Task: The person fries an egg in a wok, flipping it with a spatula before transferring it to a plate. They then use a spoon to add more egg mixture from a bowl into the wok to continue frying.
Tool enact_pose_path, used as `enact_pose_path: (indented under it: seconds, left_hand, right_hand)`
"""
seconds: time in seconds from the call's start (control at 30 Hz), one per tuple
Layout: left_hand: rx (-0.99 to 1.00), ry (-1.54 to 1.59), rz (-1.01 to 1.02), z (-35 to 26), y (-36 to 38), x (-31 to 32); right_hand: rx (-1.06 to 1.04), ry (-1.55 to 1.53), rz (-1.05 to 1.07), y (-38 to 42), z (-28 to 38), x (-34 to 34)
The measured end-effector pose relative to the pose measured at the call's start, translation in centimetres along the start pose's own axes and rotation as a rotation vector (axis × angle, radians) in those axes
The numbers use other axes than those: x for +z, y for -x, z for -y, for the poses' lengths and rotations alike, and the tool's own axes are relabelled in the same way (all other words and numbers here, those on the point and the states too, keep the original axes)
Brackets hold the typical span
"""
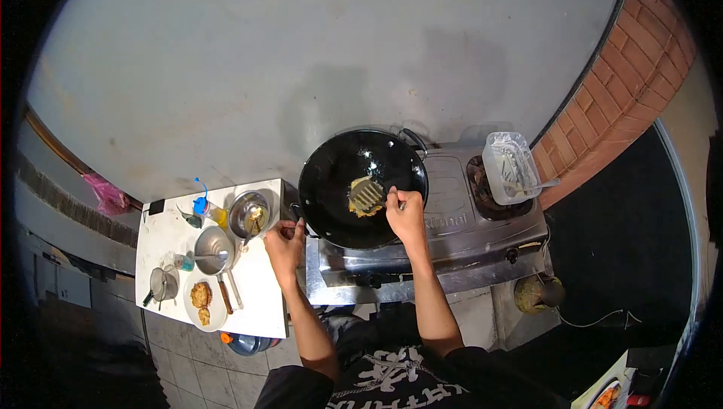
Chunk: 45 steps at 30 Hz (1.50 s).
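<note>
A black wok sits on the left side of the metal gas stove. In it lies a yellowish fritter, partly covered by the slotted head of a spatula. My right hand is closed round the spatula's handle, over the wok's right part. At the wok's left side, my left hand has its fingers pressed together at the black side handle.
On the white table at left stand metal bowls, an oil bottle, a small pot and a plate of fried pieces. A plastic container with a spoon rests over the right burner.
</note>
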<state>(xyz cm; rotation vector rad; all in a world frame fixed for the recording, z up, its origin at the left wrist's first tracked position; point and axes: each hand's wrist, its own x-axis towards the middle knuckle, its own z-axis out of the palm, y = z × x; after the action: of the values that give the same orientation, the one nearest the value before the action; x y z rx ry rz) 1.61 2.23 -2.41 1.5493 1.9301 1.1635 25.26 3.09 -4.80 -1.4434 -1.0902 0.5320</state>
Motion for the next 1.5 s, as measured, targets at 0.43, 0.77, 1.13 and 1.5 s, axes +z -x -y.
enact_pose_path:
  seconds: [0.43, 0.77, 1.13, 1.5]
  left_hand:
    - [-0.007, -0.01, -0.001, -0.5, 0.3, -0.2]
    - [-0.059, 0.04, -0.023, 0.8, 2.0, 0.7]
    - [-0.084, 0.131, -0.028, 0.6, 1.1, -0.4]
    - [-0.115, 0.11, 0.291, 3.3, -2.5, -0.7]
  right_hand:
    - [0.016, 0.074, 0.054, -0.6, 0.4, -0.2]
    - [-0.018, 0.078, 0.001, -0.3, 0.7, -0.2]
    - [0.083, -0.13, 0.065, -1.6, 1.1, -1.1]
    - [-0.018, -0.033, 0.036, -0.9, 1.4, -1.0]
